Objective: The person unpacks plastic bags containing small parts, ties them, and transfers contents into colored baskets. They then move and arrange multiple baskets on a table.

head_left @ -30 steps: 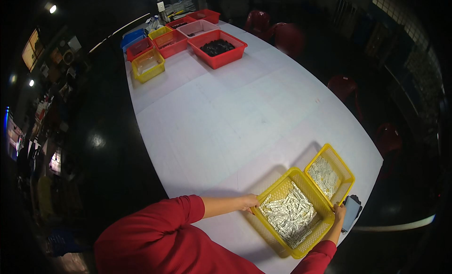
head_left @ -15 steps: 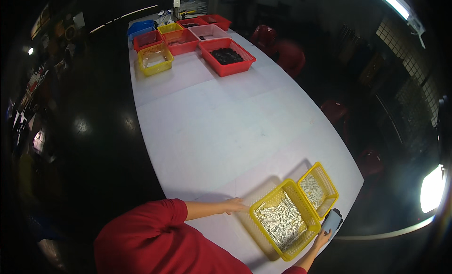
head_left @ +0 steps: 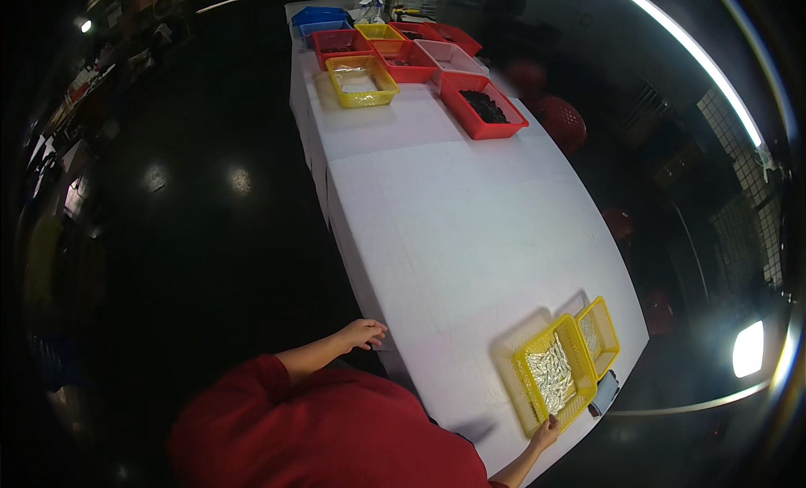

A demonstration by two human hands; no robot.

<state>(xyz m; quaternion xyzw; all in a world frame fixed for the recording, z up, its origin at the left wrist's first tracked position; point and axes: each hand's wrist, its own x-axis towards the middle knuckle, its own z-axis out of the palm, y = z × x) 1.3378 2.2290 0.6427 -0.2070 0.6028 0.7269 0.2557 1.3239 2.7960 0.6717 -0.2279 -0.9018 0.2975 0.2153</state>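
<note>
A large yellow basket (head_left: 529, 401) holds a heap of slim, shiny silvery-white pieces too small to name. At its near rim is my right hand (head_left: 546, 434), the fingers bent together over the edge. My left hand (head_left: 361, 334) hangs by the left table edge, away from the baskets; it is empty, with loosely curled fingers somewhat apart. A smaller yellow basket (head_left: 610, 354) with small pale pieces leans against the large one's far right side. Beside them lies a grey-blue flat object with dark edges (head_left: 605, 391), partly hidden by the large basket.
A long white-covered table (head_left: 470, 228) stretches away from me. At its far end stand a red tub of black pieces (head_left: 475, 129), a yellow basket with clear plastic (head_left: 363, 99), blue bins (head_left: 322, 18) and several other tubs. Red chairs (head_left: 561, 123) stand along the right side.
My left hand has drawn back from beside the large basket to the left table edge. My right hand has left the grey-blue object for the basket's near rim. The view has shifted.
</note>
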